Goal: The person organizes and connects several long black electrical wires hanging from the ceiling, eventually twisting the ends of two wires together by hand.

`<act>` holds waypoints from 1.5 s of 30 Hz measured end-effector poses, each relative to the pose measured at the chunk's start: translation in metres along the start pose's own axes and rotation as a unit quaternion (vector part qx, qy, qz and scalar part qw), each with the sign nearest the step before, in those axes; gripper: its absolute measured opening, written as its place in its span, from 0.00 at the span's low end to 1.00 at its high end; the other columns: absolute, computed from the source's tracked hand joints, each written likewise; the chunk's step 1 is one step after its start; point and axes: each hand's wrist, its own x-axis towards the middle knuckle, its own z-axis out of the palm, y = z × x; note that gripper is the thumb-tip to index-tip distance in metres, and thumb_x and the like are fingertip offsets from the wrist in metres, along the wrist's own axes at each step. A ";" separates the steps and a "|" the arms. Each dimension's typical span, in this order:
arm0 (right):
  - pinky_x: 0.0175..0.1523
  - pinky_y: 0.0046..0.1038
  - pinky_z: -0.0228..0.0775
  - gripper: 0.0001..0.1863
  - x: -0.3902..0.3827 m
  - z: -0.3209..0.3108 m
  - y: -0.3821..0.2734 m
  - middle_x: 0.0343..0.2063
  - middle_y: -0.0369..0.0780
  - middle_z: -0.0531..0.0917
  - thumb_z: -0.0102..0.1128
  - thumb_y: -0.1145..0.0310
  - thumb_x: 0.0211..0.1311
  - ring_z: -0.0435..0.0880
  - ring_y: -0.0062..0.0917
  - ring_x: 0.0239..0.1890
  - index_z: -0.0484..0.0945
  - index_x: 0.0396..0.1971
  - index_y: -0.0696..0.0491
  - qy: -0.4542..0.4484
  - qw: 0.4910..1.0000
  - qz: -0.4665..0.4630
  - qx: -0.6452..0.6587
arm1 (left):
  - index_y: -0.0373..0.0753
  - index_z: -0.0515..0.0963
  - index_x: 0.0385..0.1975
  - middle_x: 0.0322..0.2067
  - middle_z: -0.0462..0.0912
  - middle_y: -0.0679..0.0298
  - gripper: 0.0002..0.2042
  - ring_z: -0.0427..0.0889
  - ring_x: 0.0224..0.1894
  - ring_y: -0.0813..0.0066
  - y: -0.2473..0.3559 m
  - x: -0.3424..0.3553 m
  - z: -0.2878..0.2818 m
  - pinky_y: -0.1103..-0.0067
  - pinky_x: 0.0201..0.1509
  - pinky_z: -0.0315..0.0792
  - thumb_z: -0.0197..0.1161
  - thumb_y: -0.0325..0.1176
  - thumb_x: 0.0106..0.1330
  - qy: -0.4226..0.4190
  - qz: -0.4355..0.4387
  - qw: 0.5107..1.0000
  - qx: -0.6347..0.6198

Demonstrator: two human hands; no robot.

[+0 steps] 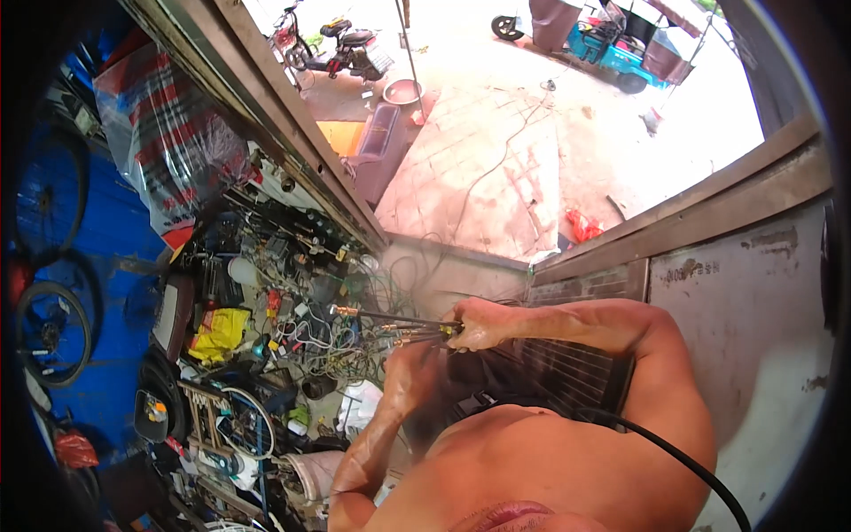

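My right hand (479, 324) is closed around a small bunch of thin black hoses (390, 316) with brass-coloured end fittings. The longest hose points left, and its fitting (344, 310) sticks out well beyond the others. Just below and left of the bunch is my left hand (411, 368), its back toward me and its fingers curled in close to the shorter fittings (403, 340). What those fingers hold is hidden behind the hand. Both hands are in front of my body, over dark clothing.
Tangled wires (332, 355), tools and a yellow bag (218, 333) crowd the floor at left, near a spoked wheel (246, 424). A metal door frame (301, 133) opens onto bright paving with a parked scooter (350, 51). A grey panel (736, 275) stands at right.
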 end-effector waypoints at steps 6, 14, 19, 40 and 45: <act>0.28 0.28 0.73 0.14 0.001 -0.016 -0.004 0.19 0.37 0.83 0.65 0.59 0.62 0.81 0.20 0.21 0.83 0.32 0.57 -0.103 0.987 0.120 -0.020 | 0.34 0.81 0.42 0.39 0.84 0.46 0.12 0.83 0.47 0.47 0.043 0.015 -0.020 0.66 0.50 0.77 0.62 0.32 0.62 -0.132 0.032 0.986 0.096; 0.27 0.26 0.70 0.18 -0.015 -0.038 -0.004 0.19 0.37 0.81 0.67 0.55 0.62 0.78 0.19 0.19 0.82 0.31 0.58 -0.012 0.997 0.076 -0.022 | 0.36 0.79 0.37 0.33 0.82 0.53 0.05 0.79 0.36 0.50 -0.096 0.004 0.007 0.66 0.42 0.74 0.64 0.26 0.64 0.008 0.165 0.986 0.037; 0.27 0.25 0.66 0.18 0.002 -0.045 0.006 0.17 0.30 0.75 0.68 0.55 0.64 0.73 0.14 0.20 0.79 0.30 0.56 0.018 0.993 0.106 0.054 | 0.36 0.76 0.33 0.38 0.79 0.60 0.06 0.79 0.35 0.64 -0.077 0.020 -0.015 0.70 0.44 0.73 0.59 0.31 0.68 -0.070 -0.027 0.988 -0.134; 0.35 0.20 0.66 0.08 -0.018 -0.019 -0.041 0.27 0.32 0.81 0.58 0.72 0.68 0.74 0.15 0.29 0.83 0.42 0.55 -0.220 0.975 -0.003 -0.043 | 0.45 0.70 0.33 0.31 0.75 0.66 0.08 0.59 0.15 0.83 -0.048 -0.023 -0.026 0.81 0.19 0.56 0.54 0.39 0.75 -0.199 -0.260 0.644 -0.691; 0.36 0.20 0.65 0.09 -0.014 -0.015 -0.063 0.28 0.35 0.81 0.58 0.69 0.70 0.73 0.16 0.29 0.83 0.42 0.55 -0.308 0.951 -0.007 -0.002 | 0.44 0.66 0.28 0.27 0.71 0.67 0.11 0.61 0.19 0.83 -0.043 -0.044 -0.050 0.83 0.20 0.55 0.57 0.38 0.72 -0.225 -0.223 0.696 -0.644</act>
